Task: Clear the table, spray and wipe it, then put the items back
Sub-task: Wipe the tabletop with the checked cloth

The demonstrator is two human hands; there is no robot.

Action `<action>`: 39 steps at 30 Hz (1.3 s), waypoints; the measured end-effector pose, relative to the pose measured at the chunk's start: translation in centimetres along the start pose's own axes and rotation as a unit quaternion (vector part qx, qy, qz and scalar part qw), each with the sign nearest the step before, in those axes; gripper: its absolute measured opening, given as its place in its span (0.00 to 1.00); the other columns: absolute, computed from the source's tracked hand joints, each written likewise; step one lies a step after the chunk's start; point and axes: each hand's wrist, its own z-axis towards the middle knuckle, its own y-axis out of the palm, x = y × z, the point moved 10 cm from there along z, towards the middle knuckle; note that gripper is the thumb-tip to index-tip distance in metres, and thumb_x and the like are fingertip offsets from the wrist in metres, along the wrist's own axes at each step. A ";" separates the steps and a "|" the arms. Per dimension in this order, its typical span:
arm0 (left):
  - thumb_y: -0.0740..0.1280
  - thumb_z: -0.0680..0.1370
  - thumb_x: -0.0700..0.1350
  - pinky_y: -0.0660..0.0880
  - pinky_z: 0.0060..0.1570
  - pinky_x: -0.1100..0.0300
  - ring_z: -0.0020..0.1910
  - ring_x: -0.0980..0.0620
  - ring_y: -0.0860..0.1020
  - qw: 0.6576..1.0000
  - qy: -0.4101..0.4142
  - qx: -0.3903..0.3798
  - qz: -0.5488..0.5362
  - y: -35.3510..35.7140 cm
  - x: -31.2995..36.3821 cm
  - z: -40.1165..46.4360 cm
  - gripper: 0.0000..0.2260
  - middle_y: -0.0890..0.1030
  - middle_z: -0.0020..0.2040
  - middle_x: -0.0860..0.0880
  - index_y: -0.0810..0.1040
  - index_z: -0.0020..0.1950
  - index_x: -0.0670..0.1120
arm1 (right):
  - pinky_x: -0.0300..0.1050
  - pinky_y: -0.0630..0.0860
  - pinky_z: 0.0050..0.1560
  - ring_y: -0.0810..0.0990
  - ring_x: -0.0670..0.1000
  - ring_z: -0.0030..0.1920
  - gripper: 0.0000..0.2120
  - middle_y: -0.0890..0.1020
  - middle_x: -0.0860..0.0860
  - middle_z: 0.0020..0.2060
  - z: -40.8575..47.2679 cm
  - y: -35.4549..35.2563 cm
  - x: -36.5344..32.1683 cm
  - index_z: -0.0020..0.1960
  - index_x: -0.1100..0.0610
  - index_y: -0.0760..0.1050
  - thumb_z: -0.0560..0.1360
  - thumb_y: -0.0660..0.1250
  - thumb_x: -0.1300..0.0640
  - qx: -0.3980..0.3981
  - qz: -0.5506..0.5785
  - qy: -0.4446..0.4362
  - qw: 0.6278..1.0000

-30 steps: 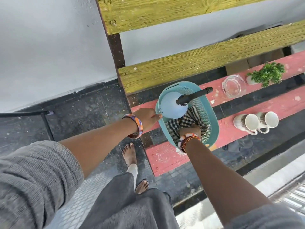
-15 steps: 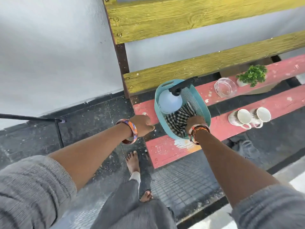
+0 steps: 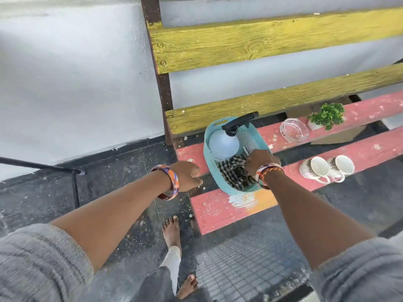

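A teal plastic basket (image 3: 208, 153) stands at the left end of a red slatted bench (image 3: 218, 207). In it are a pale spray bottle (image 3: 223, 146) with a black trigger head and a black-and-white checkered cloth (image 3: 231, 174). My right hand (image 3: 259, 161) reaches into the basket by its right rim, fingers curled down onto the cloth. My left hand (image 3: 187, 175) hovers just left of the basket, loosely curled and holding nothing. Right of the basket stand two white mugs (image 3: 317, 168), a glass dish (image 3: 293, 130) and a small potted plant (image 3: 327, 115).
The bench's yellow backrest planks (image 3: 272, 101) run behind the basket, against a white wall. A thin black rod (image 3: 39, 165) sticks out low on the left. My bare feet (image 3: 172, 231) stand on the dark speckled floor before the bench.
My left hand has come off the basket's left rim and drawn back a little. My right hand has shifted from the basket's near end to its right side. The view has pulled back.
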 end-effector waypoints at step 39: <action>0.74 0.70 0.49 0.71 0.36 0.76 0.34 0.67 0.76 0.851 -0.042 0.396 -0.343 -19.4 -40.8 -41.1 0.07 0.81 0.34 0.60 0.78 0.40 0.49 | 0.38 0.59 0.26 0.65 0.48 0.29 0.14 0.69 0.51 0.27 -30.4 -24.8 -44.4 0.40 0.62 0.75 0.72 0.70 0.51 0.023 0.043 -0.414 0.909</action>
